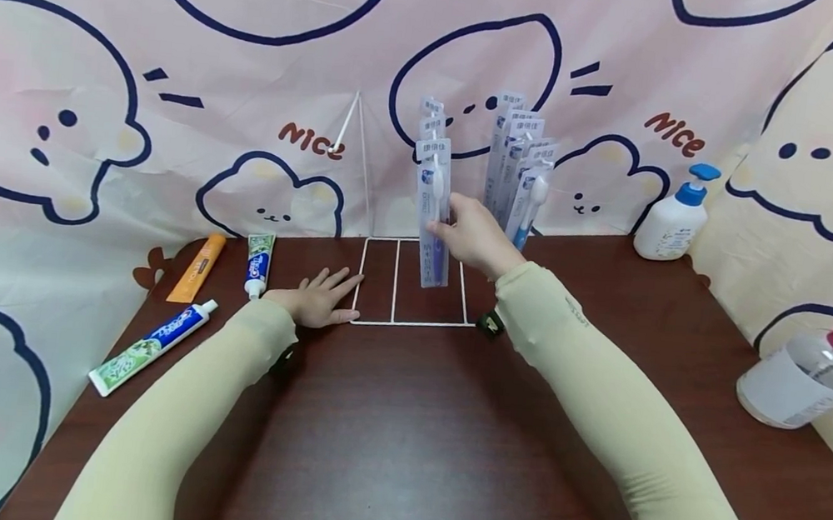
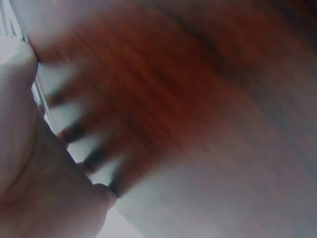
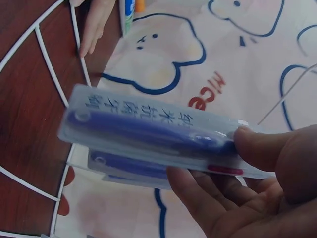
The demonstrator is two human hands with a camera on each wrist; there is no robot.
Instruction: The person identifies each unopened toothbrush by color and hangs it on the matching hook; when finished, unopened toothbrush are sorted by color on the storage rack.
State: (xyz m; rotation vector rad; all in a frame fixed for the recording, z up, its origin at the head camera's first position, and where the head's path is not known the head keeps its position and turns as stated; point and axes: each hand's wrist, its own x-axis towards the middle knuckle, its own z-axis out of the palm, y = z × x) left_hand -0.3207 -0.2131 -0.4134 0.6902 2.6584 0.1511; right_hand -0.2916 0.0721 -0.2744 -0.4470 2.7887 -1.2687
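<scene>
My right hand (image 1: 481, 234) pinches a packaged toothbrush (image 1: 430, 240) over the white wire rack (image 1: 394, 291), thumb on the front of the package. In the right wrist view the packaged toothbrush (image 3: 148, 131) shows a purple handle, and another purple packaged toothbrush (image 3: 131, 163) lies just behind it; whether the fingers hold that one too, I cannot tell. More toothbrush packages (image 1: 524, 141) stand in a row to the right of the hand, partly hidden by it. My left hand (image 1: 316, 299) rests with fingers spread on the table, fingertips at the rack's left wire.
Left of the rack lie an orange tube (image 1: 197, 270), a small toothpaste tube (image 1: 258, 264) and a larger toothpaste tube (image 1: 150, 349). A white pump bottle (image 1: 670, 226) stands at the back right, a red-capped clear bottle (image 1: 789, 384) nearer. A patterned cloth (image 1: 267, 95) hangs behind.
</scene>
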